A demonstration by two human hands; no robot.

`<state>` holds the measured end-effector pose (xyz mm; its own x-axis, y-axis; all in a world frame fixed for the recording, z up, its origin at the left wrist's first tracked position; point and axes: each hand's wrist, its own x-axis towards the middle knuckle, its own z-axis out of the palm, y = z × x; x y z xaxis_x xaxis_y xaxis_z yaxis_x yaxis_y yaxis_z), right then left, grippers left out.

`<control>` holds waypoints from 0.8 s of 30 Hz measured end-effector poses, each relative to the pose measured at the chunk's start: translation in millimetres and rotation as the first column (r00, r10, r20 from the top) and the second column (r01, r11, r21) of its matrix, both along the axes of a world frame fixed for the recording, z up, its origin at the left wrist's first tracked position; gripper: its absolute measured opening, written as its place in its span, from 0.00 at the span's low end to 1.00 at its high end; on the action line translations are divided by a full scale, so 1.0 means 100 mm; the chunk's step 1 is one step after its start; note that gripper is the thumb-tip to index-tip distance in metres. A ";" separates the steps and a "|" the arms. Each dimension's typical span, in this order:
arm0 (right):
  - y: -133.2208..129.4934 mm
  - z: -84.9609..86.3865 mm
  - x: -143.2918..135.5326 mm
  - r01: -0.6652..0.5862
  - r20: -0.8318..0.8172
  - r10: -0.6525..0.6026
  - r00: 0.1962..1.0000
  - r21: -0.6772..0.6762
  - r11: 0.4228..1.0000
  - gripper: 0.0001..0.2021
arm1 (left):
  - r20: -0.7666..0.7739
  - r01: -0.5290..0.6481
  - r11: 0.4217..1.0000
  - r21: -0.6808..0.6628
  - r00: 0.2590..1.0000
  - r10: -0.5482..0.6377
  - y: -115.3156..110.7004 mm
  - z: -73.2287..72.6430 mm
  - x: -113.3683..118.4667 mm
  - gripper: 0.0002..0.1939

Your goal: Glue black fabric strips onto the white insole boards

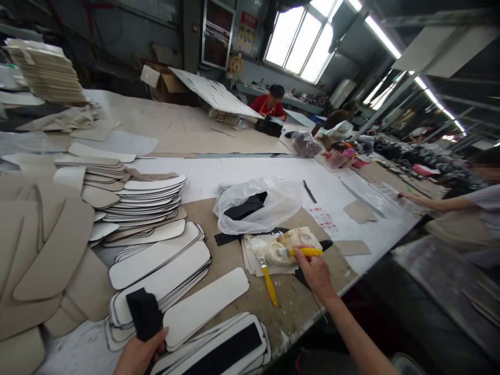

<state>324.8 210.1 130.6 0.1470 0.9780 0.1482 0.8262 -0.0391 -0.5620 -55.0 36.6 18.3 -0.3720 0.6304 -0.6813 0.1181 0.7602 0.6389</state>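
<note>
My left hand [142,354] pinches a folded strip of black fabric [144,312] at the lower left. A single white rounded panel [207,307] lies right beside its fingertips. Over the glue-crusted container [299,238], my right hand [316,273] grips a yellow-handled brush [311,251], its head down at the creamy glue [275,253]. A second yellow-handled brush [269,286] rests with its bristles by the glue and its handle toward me. At the front, a black strip [228,351] lies on the top panel of a stack [255,323].
Stacked white panels [160,260] and loose beige pieces [50,250] crowd the left. An open plastic bag [273,203] with black fabric [246,205] stands behind the glue. One person [269,107] sits across the table; another person's arm [437,202] reaches in from the right.
</note>
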 end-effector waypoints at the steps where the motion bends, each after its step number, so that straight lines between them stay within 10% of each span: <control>1: 0.04 -0.05 0.00 -0.005 0.011 0.005 1.000 -0.016 1.000 0.19 | -0.013 0.003 1.000 -0.004 1.000 -0.003 0.00 0.01 0.00 0.23; 13: 0.08 -0.13 0.02 -0.385 0.044 0.384 0.922 0.000 0.923 0.12 | -0.033 0.004 1.000 -0.014 0.999 -0.004 -0.04 -0.01 -0.01 0.22; 20: -0.16 -0.15 0.17 0.124 -0.146 -0.129 0.981 -0.043 0.991 0.19 | 0.072 -0.074 0.995 0.062 0.995 0.069 0.00 0.17 0.05 0.18; 24: -0.50 -0.30 -0.33 0.041 -0.686 -0.181 0.704 -0.215 0.976 0.20 | 0.119 -0.136 0.989 0.064 0.985 0.128 -0.01 0.21 0.06 0.13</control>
